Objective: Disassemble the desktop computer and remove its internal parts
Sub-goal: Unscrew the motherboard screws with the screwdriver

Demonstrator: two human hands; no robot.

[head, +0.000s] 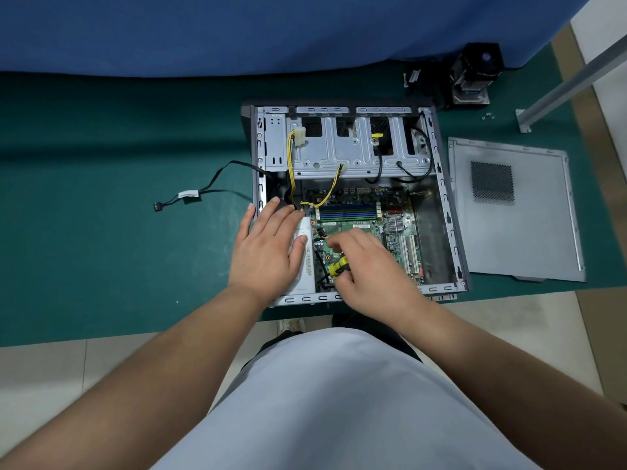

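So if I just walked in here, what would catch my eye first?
Most likely the opened computer case lying on the green table, its green motherboard and yellow wires laid bare. Next, the two hands inside it: the left hand rests flat on the pale power supply, while the right hand grips a yellow-handled screwdriver over the board. The removed grey side panel lies to the right.

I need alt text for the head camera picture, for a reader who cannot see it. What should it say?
A person works inside an open desktop computer case lying on a green table: the right hand grips a yellow-handled screwdriver over the motherboard, while the left hand rests flat on the power supply. The removed side panel lies to the right, and a cooler sits behind it.
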